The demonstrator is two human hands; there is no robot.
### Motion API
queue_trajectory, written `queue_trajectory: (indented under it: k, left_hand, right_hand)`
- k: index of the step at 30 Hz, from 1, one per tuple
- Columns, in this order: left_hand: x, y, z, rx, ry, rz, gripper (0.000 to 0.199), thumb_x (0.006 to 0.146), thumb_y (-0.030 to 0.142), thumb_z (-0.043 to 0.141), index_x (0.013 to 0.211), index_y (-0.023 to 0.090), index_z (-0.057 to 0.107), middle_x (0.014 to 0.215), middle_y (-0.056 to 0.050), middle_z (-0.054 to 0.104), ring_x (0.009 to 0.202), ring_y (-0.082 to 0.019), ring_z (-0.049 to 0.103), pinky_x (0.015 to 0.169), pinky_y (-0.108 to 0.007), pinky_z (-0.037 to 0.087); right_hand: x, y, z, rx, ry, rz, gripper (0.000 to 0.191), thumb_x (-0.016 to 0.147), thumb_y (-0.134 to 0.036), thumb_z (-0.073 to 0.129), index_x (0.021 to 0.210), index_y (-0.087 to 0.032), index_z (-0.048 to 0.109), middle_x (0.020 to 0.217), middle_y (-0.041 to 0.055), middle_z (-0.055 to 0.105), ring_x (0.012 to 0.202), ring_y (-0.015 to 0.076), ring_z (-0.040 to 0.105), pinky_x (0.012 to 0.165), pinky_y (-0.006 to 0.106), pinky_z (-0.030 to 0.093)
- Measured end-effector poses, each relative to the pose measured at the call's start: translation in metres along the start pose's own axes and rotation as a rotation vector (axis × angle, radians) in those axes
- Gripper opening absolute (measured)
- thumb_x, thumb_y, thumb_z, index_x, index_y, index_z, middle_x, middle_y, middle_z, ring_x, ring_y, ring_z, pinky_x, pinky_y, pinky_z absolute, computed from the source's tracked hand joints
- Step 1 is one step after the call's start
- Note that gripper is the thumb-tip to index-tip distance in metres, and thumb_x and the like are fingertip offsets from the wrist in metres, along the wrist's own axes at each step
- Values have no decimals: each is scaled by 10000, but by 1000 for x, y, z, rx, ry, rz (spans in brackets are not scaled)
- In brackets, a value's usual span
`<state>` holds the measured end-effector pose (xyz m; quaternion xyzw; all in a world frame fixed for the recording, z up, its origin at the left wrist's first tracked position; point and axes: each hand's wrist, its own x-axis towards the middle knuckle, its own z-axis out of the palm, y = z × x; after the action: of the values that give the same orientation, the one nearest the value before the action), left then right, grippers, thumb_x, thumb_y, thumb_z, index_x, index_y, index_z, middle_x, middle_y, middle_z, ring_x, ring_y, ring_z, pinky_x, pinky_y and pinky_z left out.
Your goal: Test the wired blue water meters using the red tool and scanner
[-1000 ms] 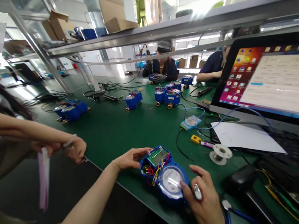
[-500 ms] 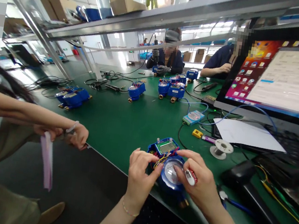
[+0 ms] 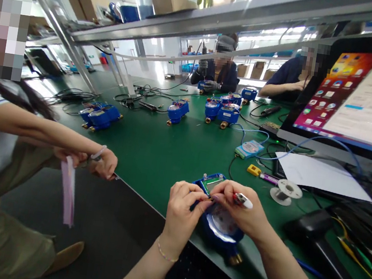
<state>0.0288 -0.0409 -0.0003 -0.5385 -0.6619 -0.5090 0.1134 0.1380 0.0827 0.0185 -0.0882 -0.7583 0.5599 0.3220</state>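
A blue water meter (image 3: 224, 224) with a round clear dial and a brass fitting lies at the table's near edge. Its open upper housing (image 3: 212, 183) shows a green circuit board and a small display, partly behind my fingers. My left hand (image 3: 183, 206) pinches thin wires (image 3: 209, 199) over the meter, thumb against fingertips. Meeting it there, my right hand (image 3: 240, 208) is closed at the same wires. A red-and-white pen-like tool (image 3: 243, 200) is tucked in my right hand; its exact kind is unclear.
Several blue meters (image 3: 228, 113) stand farther back on the green table (image 3: 143, 147). To the right are a solder spool (image 3: 286, 192), a black barcode scanner (image 3: 318, 238), paper (image 3: 323, 176) and a monitor (image 3: 363, 100). A person's hand (image 3: 107, 165) rests at the left edge.
My right hand has moved left from the dial to the wires, and its fingertips now meet those of my left hand. The whole view has shifted slightly.
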Motion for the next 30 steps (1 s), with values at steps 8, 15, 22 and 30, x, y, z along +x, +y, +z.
queue_trajectory:
  k: [8,15,22,30]
  left_hand:
    - [1,-1,2,-193,-66,-183,104,851,195,616,748,195,615,794,0,609,829,-154,531,752,-267,413]
    - [-6,-10,10,-600,-150,-502,154,842,332,641,788,188,625,869,-23,639,858,-167,586,814,-291,434]
    - [-6,-9,7,-231,-118,-317,202,858,395,615,761,221,649,754,14,621,793,-167,548,774,-312,375]
    - [-2,-3,7,-86,-68,-140,75,846,255,648,775,233,637,737,58,641,767,-141,531,781,-304,341]
  right_hand:
    - [2,3,-11,-66,-37,-6,354,809,-280,613,562,-191,375,665,2,600,578,81,512,551,198,415]
    - [4,8,-24,-67,-161,-25,304,819,-230,563,573,-186,390,722,15,609,636,96,527,593,223,421]
    - [4,13,-18,145,-94,82,373,787,-258,641,557,-186,356,704,15,599,617,93,521,592,232,446]
    - [8,11,-14,235,-73,133,409,734,-294,721,554,-187,369,660,20,610,627,109,550,583,237,455]
